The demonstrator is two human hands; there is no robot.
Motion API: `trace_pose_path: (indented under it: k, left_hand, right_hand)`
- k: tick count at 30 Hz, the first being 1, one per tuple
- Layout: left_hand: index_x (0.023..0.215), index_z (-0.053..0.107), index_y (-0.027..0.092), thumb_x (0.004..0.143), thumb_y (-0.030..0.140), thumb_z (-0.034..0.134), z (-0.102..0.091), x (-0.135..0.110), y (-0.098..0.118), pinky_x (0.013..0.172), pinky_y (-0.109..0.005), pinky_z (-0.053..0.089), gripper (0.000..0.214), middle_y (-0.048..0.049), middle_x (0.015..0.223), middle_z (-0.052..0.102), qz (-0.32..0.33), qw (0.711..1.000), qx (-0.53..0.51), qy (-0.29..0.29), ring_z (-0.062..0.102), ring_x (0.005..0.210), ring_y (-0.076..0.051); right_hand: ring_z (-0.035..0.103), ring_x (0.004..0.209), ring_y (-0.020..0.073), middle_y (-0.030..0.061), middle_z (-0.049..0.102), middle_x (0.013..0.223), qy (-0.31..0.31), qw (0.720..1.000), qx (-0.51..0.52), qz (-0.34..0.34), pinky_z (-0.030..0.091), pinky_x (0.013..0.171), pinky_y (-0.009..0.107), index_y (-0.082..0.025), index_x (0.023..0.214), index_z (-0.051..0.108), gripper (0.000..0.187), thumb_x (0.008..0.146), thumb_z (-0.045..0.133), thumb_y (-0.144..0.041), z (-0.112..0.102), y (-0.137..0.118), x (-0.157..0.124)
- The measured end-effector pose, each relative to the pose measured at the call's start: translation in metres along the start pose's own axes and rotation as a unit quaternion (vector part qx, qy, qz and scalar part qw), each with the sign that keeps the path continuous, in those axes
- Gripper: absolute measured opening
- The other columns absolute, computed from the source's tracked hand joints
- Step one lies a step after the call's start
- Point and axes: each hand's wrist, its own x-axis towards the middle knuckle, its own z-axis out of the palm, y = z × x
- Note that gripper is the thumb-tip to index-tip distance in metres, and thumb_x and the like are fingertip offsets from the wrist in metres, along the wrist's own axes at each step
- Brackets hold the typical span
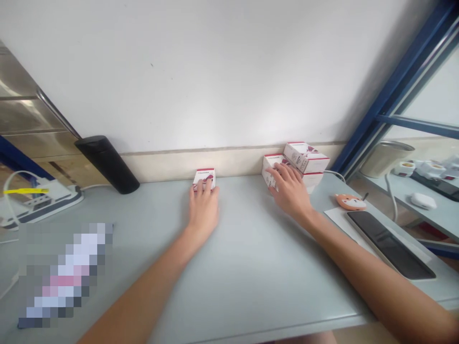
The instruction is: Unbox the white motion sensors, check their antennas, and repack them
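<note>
Left hand (pixel 204 210): fingers spread over a small white carton (pixel 204 177) with red edging, near the wall; grip unclear from here.
Right hand (pixel 289 188): fingers lying across the front of a pile of matching cartons (pixel 304 157); grip equally unclear.
Surface: pale grey desk (pixel 258 272) beneath both hands.
Nearby: black flask (pixel 107 165) left of the left hand; orange animal-faced mouse (pixel 350 202) right of the right hand.

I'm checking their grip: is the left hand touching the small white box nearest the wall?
Touching. The head view shows the left hand with its fingers lying across the front of the white and red box, covering its lower part.
</note>
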Motion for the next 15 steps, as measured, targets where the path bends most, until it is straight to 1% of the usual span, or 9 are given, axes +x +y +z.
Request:
trace_pose_path:
  k: [4,7,9,11,12,13,15]
  left_hand:
    - [0.123,0.07,0.015,0.077,0.002,0.059,0.001,-0.002,0.001,0.115,-0.072,0.04,0.049,-0.0255,0.156,0.053,-0.016,1.0,-0.005,0.003,0.046,0.147,-0.051]
    - [0.123,0.071,0.017,0.076,0.001,0.06,0.004,-0.003,0.005,0.119,-0.075,0.035,0.051,-0.0234,0.158,0.053,-0.025,0.999,-0.02,0.02,0.04,0.152,-0.054]
    - [0.122,0.072,0.017,0.078,0.001,0.059,0.006,-0.003,0.01,0.122,-0.075,0.032,0.048,-0.023,0.156,0.054,-0.024,0.998,-0.04,0.044,0.036,0.155,-0.053]
    - [0.12,0.073,0.019,0.082,0.002,0.058,0.005,-0.002,0.017,0.126,-0.072,0.029,0.044,-0.021,0.15,0.058,-0.01,0.995,-0.074,0.073,0.034,0.158,-0.049]
    - [0.12,0.073,0.02,0.084,0.003,0.057,0.004,-0.002,0.02,0.127,-0.07,0.03,0.042,-0.0196,0.148,0.059,0.0,0.991,-0.098,0.087,0.036,0.157,-0.046]
    - [0.121,0.072,0.021,0.087,0.005,0.056,0.003,-0.001,0.023,0.127,-0.067,0.033,0.041,-0.0181,0.145,0.06,0.008,0.987,-0.13,0.097,0.04,0.155,-0.043]
    - [0.124,0.069,0.023,0.094,0.01,0.053,0.001,0.0,0.03,0.122,-0.06,0.043,0.037,-0.016,0.141,0.061,0.011,0.971,-0.215,0.105,0.053,0.145,-0.037]
  right_hand:
    - [0.056,0.142,0.034,0.0146,0.062,0.152,0.017,0.999,0.036,-0.006,0.044,0.122,0.056,-0.02,0.144,0.061,0.053,0.092,0.058,-0.008,-0.002,-0.001,0.001]
    - [0.058,0.141,0.0328,0.0129,0.064,0.152,0.029,0.998,0.057,-0.004,0.045,0.121,0.056,-0.022,0.143,0.062,0.052,0.093,0.058,-0.008,-0.002,-0.003,0.001]
    - [0.059,0.142,0.0325,0.0117,0.064,0.152,0.04,0.996,0.076,0.001,0.047,0.12,0.056,-0.023,0.141,0.064,0.05,0.094,0.058,-0.009,-0.003,-0.006,0.001]
    - [0.059,0.142,0.0322,0.0105,0.064,0.153,0.053,0.993,0.102,0.0,0.048,0.12,0.057,-0.025,0.14,0.065,0.046,0.095,0.06,-0.012,-0.004,-0.011,0.001]
    - [0.059,0.142,0.0319,0.01,0.064,0.153,0.061,0.991,0.116,-0.002,0.048,0.119,0.056,-0.025,0.14,0.065,0.045,0.097,0.06,-0.015,-0.005,-0.014,0.001]
    - [0.059,0.143,0.0313,0.0093,0.064,0.154,0.071,0.989,0.13,-0.006,0.048,0.119,0.056,-0.026,0.14,0.064,0.043,0.098,0.061,-0.017,-0.007,-0.017,0.002]
    - [0.06,0.143,0.0301,0.008,0.064,0.154,0.095,0.983,0.155,-0.012,0.049,0.118,0.054,-0.028,0.14,0.064,0.039,0.101,0.063,-0.024,-0.012,-0.024,0.002]
